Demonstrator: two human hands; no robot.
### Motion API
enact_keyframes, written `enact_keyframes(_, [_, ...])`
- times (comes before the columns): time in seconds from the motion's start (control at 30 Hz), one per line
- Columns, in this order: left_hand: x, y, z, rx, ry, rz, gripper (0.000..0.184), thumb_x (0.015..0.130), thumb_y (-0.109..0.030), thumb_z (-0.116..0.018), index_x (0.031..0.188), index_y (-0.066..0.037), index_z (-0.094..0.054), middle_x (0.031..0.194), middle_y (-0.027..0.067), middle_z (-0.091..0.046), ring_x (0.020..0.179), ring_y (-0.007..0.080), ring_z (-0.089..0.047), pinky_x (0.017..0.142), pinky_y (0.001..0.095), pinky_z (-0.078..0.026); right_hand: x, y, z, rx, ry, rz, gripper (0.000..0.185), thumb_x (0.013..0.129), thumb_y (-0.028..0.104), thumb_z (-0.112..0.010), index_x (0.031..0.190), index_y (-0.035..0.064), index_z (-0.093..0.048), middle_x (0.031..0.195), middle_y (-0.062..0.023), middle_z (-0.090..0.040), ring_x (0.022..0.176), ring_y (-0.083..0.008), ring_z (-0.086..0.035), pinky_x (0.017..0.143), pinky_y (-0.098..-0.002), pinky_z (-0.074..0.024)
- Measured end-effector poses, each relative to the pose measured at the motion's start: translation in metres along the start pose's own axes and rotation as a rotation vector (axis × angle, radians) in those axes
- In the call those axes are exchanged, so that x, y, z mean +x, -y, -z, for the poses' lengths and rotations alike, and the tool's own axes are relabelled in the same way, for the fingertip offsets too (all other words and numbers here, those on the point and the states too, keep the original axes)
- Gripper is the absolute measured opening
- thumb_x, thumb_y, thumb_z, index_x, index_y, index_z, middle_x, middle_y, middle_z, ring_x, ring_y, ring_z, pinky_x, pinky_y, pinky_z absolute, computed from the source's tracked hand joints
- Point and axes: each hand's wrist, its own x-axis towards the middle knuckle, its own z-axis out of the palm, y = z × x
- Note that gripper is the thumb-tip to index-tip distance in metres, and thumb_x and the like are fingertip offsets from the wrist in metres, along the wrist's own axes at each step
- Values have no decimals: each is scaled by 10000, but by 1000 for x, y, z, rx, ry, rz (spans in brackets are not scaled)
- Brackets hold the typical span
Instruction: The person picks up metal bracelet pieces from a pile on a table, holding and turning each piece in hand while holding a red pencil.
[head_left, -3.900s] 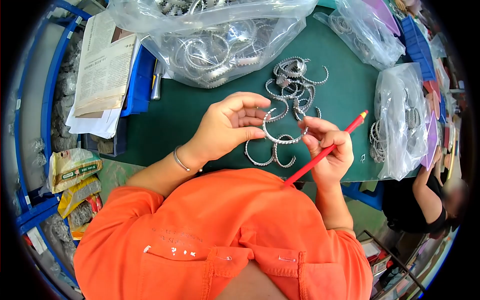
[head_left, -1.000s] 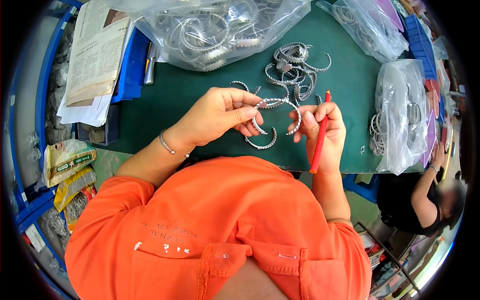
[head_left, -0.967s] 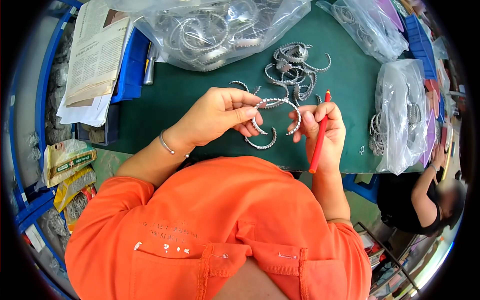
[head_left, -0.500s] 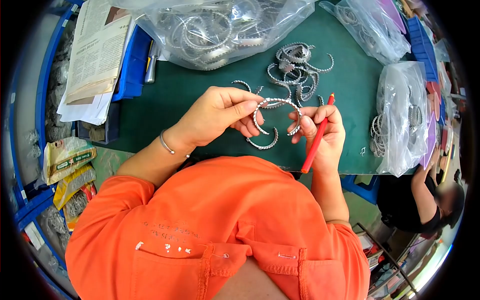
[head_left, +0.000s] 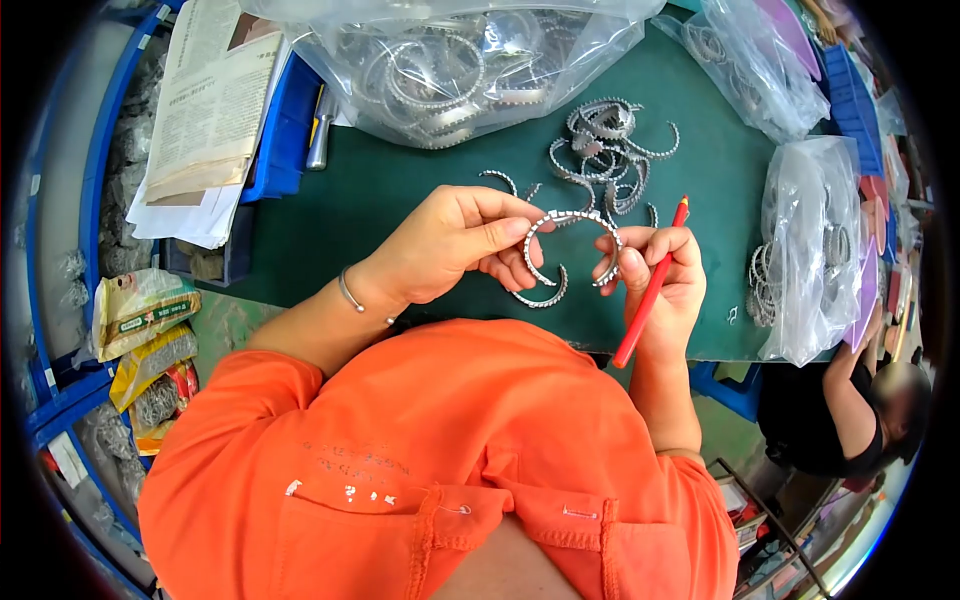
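Note:
An open, C-shaped metal bangle (head_left: 574,216) with a notched edge is held up over the green table. My left hand (head_left: 455,245) is closed on its left side, thumb against fingers. On its other side, the thumb and fingertips of my right hand (head_left: 668,290) pinch the right end. A red pencil (head_left: 650,295) also rests in my right hand, slanting between thumb and fingers with its tip pointing up. Just below the held piece, another bangle (head_left: 545,301) lies on the table. Beyond my hands is a tangled pile of similar bangles (head_left: 605,150).
Clear plastic bags of bangles stand at the back (head_left: 435,85) and on the right (head_left: 815,240). Newspapers (head_left: 205,120) lie over a blue bin (head_left: 285,130) at the left. Another person (head_left: 825,410) in dark clothing is at the far right.
The view has shifted slightly, so everything sits a little lower and to the right. Both hands keep hold of the bangle, with the pencil still in the right hand.

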Motion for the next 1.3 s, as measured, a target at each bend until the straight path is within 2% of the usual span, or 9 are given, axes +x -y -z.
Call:
enact_keyframes(0.2, [0,-1,-1,-12,4,-31,228,904,-112,-488,1053,46,-558,789,88,-617,648,148,-631,605,251,-538,1,0,1,-27,28,0,196,816,-39,-575,821,52,-401,909,-177,-599,680,-138,-591,555,-210,-477])
enact_keyframes(0.3, [0,-1,-1,-29,-14,-30,212,893,-97,-504,1046,38,-558,781,89,-616,640,147,-628,599,251,-537,6,-8,-1,-353,-51,322,216,783,-53,-612,816,30,-416,979,-155,-591,819,-140,-563,687,-224,-459])
enact_keyframes(0.4, [0,0,-3,20,-37,3,204,880,-82,-524,1046,31,-557,765,89,-614,641,149,-628,597,255,-536,2,1,-9,-429,4,416,225,762,-65,-627,786,29,-424,935,-150,-604,779,-150,-577,672,-244,-472])
enact_keyframes(0.47, [2,4,-6,6,-66,6,194,869,-71,-542,1035,28,-559,757,83,-615,648,143,-625,600,251,-533,-1,4,-18,-442,123,370,238,733,-47,-670,758,30,-446,821,-115,-622,693,-152,-591,610,-254,-479])
enact_keyframes(0.6, [3,1,-19,115,-88,-20,191,870,-78,-551,1014,47,-553,804,62,-618,640,100,-598,576,215,-509,1,-2,-22,-505,227,323,238,733,-61,-662,751,31,-443,820,-114,-614,705,-152,-595,598,-247,-479])
enact_keyframes(0.67, [2,1,-14,285,-118,-112,181,876,-88,-545,1020,20,-561,758,39,-596,607,99,-569,542,209,-482,2,0,-21,-61,25,22,232,767,-72,-618,758,47,-419,834,-138,-612,698,-179,-612,593,-254,-500])
enact_keyframes(0.87, [3,-3,-15,217,-158,-85,224,894,-93,-503,1076,34,-538,866,84,-611,679,131,-601,568,216,-497,8,1,2,475,43,-157,173,843,-18,-539,808,82,-403,842,-170,-598,656,-204,-626,528,-256,-537])
enact_keyframes(0.93, [2,-2,-12,83,-56,23,236,901,-101,-490,1082,43,-534,868,114,-618,690,153,-625,595,230,-520,7,0,6,484,40,-176,159,851,-13,-529,811,81,-407,854,-178,-603,669,-209,-632,526,-257,-541])
enact_keyframes(1.3, [1,-1,-10,80,-85,-4,199,901,-107,-494,1031,32,-550,791,93,-614,645,129,-622,584,232,-527,3,-2,10,297,-21,-225,152,854,15,-547,807,85,-421,846,-187,-629,643,-182,-626,486,-224,-494])
